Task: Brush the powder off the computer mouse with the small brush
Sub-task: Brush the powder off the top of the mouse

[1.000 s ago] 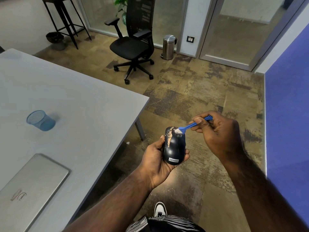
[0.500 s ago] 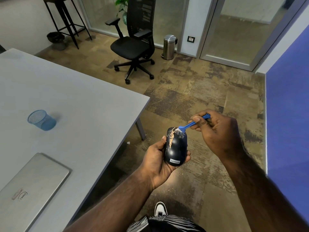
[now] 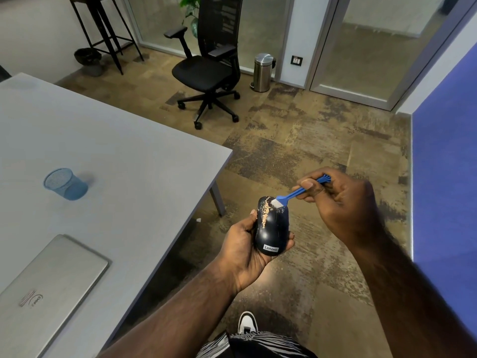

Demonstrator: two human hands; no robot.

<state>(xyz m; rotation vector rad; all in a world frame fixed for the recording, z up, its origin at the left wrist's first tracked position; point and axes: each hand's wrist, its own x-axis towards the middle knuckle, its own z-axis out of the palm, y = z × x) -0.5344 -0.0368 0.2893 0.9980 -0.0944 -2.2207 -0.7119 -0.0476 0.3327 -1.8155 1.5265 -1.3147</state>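
A black Lenovo computer mouse (image 3: 273, 232) rests in the palm of my left hand (image 3: 244, 248), held out over the floor beside the table. A streak of tan powder (image 3: 265, 212) runs down the left half of its top. My right hand (image 3: 338, 202) pinches a small blue brush (image 3: 296, 193) by its handle. The brush's white bristles touch the mouse's front end, just right of the powder streak.
A grey table (image 3: 124, 161) lies to my left with a blue mesh cup (image 3: 65, 184) and a closed silver laptop (image 3: 49, 285). A black office chair (image 3: 209, 65) and a steel bin (image 3: 263, 72) stand farther off. A blue wall (image 3: 446, 164) bounds the right.
The brush tip has stayed at the mouse's front end with only slight shifts. Both hands have drifted a little upward in view. The powder streak looks much the same.
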